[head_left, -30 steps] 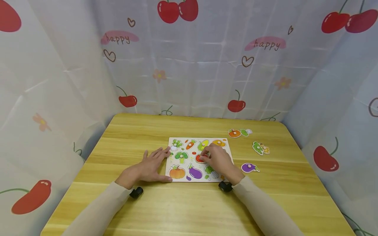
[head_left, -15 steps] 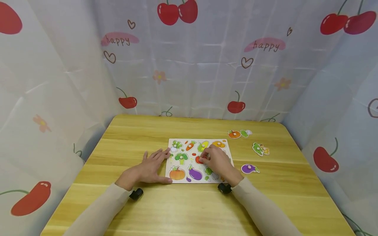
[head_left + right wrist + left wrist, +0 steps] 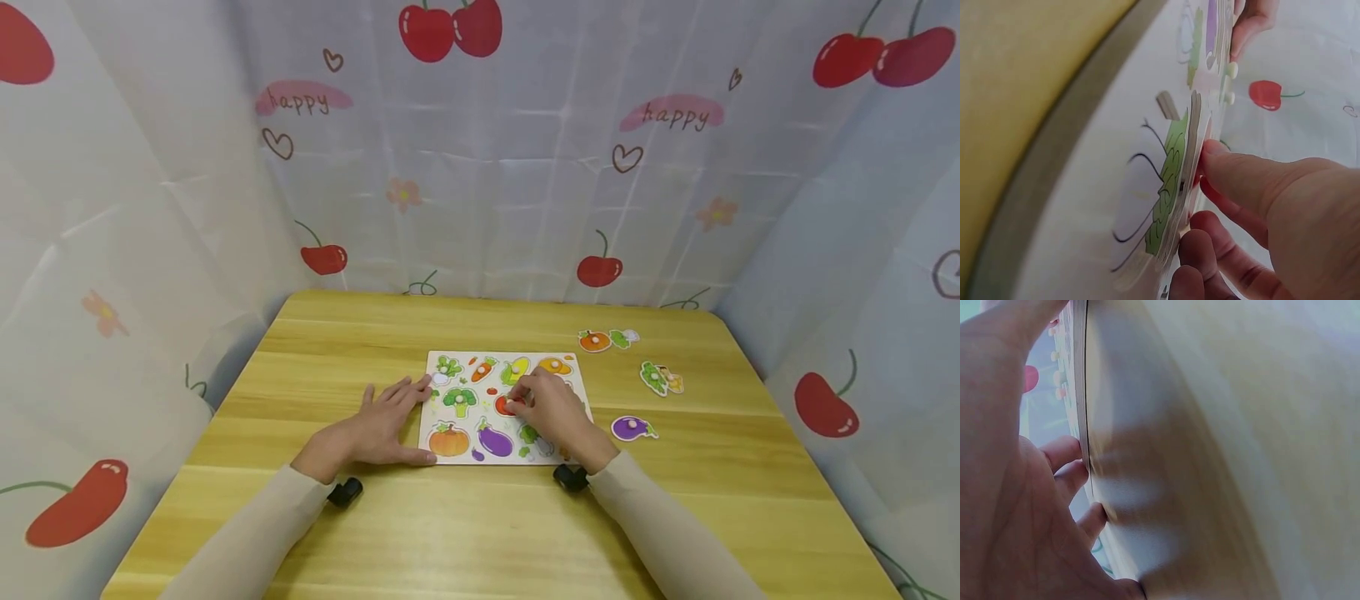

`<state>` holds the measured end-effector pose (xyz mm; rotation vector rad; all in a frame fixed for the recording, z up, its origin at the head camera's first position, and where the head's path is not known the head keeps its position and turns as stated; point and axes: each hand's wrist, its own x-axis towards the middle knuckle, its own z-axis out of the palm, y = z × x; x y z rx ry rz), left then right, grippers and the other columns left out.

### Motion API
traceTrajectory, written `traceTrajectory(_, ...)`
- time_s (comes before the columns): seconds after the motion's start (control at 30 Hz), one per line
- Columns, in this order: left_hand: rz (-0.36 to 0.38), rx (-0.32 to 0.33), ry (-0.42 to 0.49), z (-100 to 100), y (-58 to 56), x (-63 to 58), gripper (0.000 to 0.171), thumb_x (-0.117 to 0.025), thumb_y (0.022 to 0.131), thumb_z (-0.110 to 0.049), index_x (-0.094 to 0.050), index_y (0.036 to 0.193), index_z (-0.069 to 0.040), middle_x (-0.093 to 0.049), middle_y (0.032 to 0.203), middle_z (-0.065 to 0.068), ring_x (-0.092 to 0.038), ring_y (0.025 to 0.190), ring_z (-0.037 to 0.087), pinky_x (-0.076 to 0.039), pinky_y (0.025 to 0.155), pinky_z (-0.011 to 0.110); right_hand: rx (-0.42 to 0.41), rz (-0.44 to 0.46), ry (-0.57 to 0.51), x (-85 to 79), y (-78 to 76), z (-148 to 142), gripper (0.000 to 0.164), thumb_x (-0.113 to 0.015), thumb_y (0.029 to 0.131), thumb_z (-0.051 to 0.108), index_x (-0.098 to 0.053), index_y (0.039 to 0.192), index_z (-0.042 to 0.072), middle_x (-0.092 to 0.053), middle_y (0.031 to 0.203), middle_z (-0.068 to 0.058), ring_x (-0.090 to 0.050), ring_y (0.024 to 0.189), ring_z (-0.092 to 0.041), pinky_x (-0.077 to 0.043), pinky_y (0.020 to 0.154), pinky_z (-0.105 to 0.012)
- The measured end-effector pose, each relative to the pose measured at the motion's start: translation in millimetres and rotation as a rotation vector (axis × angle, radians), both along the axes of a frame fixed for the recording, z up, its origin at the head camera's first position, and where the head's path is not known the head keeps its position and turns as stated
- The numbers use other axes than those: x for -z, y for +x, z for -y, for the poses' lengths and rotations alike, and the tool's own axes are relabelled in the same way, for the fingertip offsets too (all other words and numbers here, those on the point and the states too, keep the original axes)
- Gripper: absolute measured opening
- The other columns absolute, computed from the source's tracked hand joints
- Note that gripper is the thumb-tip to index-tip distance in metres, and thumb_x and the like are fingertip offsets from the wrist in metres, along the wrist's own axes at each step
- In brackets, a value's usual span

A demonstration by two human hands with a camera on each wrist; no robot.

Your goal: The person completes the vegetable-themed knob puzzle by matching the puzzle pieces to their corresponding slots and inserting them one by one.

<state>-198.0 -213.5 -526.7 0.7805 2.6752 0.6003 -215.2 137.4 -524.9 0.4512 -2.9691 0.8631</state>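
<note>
A vegetable puzzle board (image 3: 431, 418) lies on the table in the head view. My right hand (image 3: 553, 412) is over its middle right, thumb and fingertips pinching the red tomato puzzle piece (image 3: 503, 406), partly hidden by the fingers. The right wrist view has the thumb (image 3: 1235, 169) close against the board face, beside a printed green-and-white vegetable (image 3: 1169, 178); the pinched piece is mostly hidden there. My left hand (image 3: 381, 427) rests with spread fingers at the board's left edge, thumb at the near corner. In the left wrist view its fingertips (image 3: 1072, 475) touch that edge.
Knobbed pieces sit in the board, including broccoli (image 3: 460, 402), carrot (image 3: 483, 370) and corn (image 3: 515, 371). To the right lie loose pieces: a purple eggplant (image 3: 630, 428), a pumpkin (image 3: 594, 341), a green-and-white vegetable (image 3: 621, 338) and an overlapping leafy green (image 3: 653, 378). Curtains surround the table (image 3: 480, 533).
Almost nothing differs. The right hand stays at the tomato piece and the left hand stays at the board's edge; the head view shifts only slightly.
</note>
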Motion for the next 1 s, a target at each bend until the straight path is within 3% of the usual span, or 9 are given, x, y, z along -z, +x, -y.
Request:
traceTrajectory(0.63,0.012,0.000,0.008,-0.8,1.7,0.1,0.122,-0.085,0.097,-0.073,-0.028,0.185,-0.010,-0.013,0.199,0.007,-0.013,0.184,0.046,0.000,0.134,0.095,-0.025,0.017,0.008,-4.0,1.0,-2.8,0.011,-0.094,0.102,0.026,-0.089,0.108,0.018,-0.072,0.104,0.000,-0.062,0.085,-0.013,-0.053,0.074,-0.031)
traceTrajectory(1.0,0.016,-0.006,0.016,-0.5,1.2,0.8,0.125,-0.085,0.097,-0.074,-0.025,0.186,-0.011,-0.014,0.199,0.005,-0.012,0.185,0.045,0.001,0.134,0.094,-0.030,0.000,-0.041,-12.9,-2.6,-25.0,0.016,-0.091,0.104,0.023,-0.090,0.117,0.013,-0.078,0.118,-0.008,-0.068,0.087,-0.013,-0.058,0.078,-0.034)
